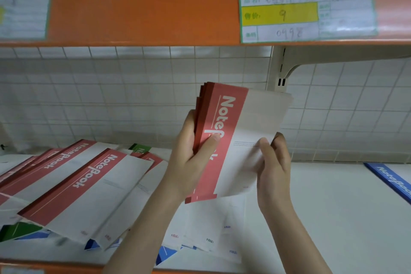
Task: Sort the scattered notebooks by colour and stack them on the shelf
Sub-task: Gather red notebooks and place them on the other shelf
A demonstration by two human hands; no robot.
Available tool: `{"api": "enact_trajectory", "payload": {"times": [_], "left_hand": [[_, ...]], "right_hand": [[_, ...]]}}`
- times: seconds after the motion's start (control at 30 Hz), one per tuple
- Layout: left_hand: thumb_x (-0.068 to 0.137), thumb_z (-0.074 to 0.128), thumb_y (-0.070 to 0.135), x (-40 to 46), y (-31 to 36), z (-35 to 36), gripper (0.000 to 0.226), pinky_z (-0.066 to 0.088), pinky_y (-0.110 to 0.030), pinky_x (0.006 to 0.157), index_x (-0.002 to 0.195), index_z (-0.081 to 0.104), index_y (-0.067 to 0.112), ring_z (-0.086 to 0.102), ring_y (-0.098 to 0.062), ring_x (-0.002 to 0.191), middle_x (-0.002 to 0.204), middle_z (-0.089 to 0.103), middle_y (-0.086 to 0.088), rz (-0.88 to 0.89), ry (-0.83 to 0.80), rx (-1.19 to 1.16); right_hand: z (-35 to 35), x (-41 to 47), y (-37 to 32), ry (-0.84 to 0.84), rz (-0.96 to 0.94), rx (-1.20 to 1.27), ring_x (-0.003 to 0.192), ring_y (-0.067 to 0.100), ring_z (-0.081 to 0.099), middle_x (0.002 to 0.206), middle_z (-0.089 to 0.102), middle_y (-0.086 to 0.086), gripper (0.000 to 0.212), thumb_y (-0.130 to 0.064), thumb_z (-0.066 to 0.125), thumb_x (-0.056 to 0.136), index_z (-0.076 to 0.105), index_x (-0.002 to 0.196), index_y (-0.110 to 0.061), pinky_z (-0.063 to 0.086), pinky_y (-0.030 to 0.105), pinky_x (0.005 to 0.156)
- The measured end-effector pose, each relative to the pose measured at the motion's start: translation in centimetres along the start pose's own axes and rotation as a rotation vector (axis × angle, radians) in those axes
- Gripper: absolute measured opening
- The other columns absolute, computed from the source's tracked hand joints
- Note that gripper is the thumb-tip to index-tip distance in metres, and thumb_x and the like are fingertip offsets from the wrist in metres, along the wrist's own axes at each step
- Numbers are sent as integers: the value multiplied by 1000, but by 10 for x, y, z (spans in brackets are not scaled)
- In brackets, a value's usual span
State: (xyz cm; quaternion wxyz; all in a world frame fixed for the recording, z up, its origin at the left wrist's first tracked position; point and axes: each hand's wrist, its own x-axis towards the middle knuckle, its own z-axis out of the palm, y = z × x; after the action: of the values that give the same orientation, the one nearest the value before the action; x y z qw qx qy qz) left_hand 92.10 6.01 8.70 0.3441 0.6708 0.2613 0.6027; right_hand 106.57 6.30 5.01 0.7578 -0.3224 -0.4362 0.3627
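Head view: red notebook bundle held in both hands above the shelf

Head view only. Landmark: the held bundle of red notebooks [235, 140], lifted upright and slightly tilted, clear of the white shelf [333, 218] below it.

- Left hand [191, 158] grips the bundle's red spine side: thumb [209, 144] pressed across the cover lettering, fingers wrapped behind the stacked edges. Several red spines show fanned at the top left corner.
- Right hand [273, 162] pinches the bundle's lower right edge, thumb on the white part of the cover, fingers behind.
- Left of the bundle, lying on the shelf: an overlapping spread of red notebooks [84, 184], covers up, angled.
- Behind that spread, just left of the bundle: a green notebook [140, 148], mostly covered. Another green corner [17, 231] sticks out under the spread at far left.
- Below the bundle: white covers lying flat, with blue corners [165, 253] poking out beneath them.
- Right of the bundle, well apart at the frame edge: a blue notebook [393, 182] on the shelf.
- Above the bundle: orange shelf rail [144, 13] carrying a handwritten price tag [307, 11]; writing blurred. White tiled wall [111, 100] behind.
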Motion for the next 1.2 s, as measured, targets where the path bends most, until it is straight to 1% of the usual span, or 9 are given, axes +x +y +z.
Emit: {"api": "enact_trajectory", "payload": {"times": [0.17,0.33,0.43,0.53,0.67,0.87,1.0,1.1,1.2], "left_hand": [[82,59,42,-3,-4,-21,22,54,-19,72,100,57,55,68,-6,90,99,69,16,5,84,85],[75,67,43,-15,-27,-28,20,55,-25,59,89,63,29,68,-11,70,77,70,5,-133,215,163],[74,74,42,-21,-41,-20,19,51,-20,53,81,63,28,65,-4,61,67,68,15,-207,297,194],[67,68,44,-25,-51,-20,20,49,-16,53,78,63,28,64,-2,58,62,67,18,-248,308,251],[64,65,45,-26,-52,-24,20,52,-21,55,76,62,29,65,-3,58,63,68,18,-292,303,252],[70,69,35,-33,-62,-31,18,53,-15,57,85,61,32,68,-1,69,71,70,23,-341,243,241],[66,67,42,-33,-70,-34,24,54,-17,59,87,64,30,69,-4,71,73,71,17,-354,231,269],[73,67,36,-29,-70,-34,15,54,-17,58,86,63,30,68,-3,70,72,70,18,-361,225,276],[83,65,27,-24,-65,-31,5,53,-21,59,85,61,29,68,-7,69,72,70,11,-417,244,233]], "right_hand": [[14,-13,19,-72,57,-6,73,-1,50,74,55,-18,6,-21,49,89,48,85,-17,40,11,68],[23,-22,28,-71,176,-102,61,-13,43,62,46,-31,27,-17,47,99,34,78,-28,35,3,60],[21,-23,39,-37,286,-64,96,-14,44,102,45,-30,17,-43,49,94,41,105,-33,32,6,88],[20,-30,45,-43,359,-89,122,-14,26,136,30,-30,49,-42,38,98,27,145,-30,19,13,103],[21,-33,46,-15,423,-116,132,-5,28,147,32,-18,51,-44,34,99,31,146,-25,18,24,113],[24,-30,47,-1,457,-101,126,-4,34,135,40,-24,39,-43,27,101,42,135,-29,23,22,104],[23,-31,56,-24,466,-164,125,3,46,129,55,-17,42,-47,27,100,49,131,-29,29,34,113],[21,-35,48,-53,431,-242,103,-6,52,108,58,-24,30,-41,27,102,54,112,-33,38,41,106],[12,-29,43,-86,301,-408,60,-1,42,65,46,-20,38,-43,29,100,47,82,-15,50,54,80]]}}
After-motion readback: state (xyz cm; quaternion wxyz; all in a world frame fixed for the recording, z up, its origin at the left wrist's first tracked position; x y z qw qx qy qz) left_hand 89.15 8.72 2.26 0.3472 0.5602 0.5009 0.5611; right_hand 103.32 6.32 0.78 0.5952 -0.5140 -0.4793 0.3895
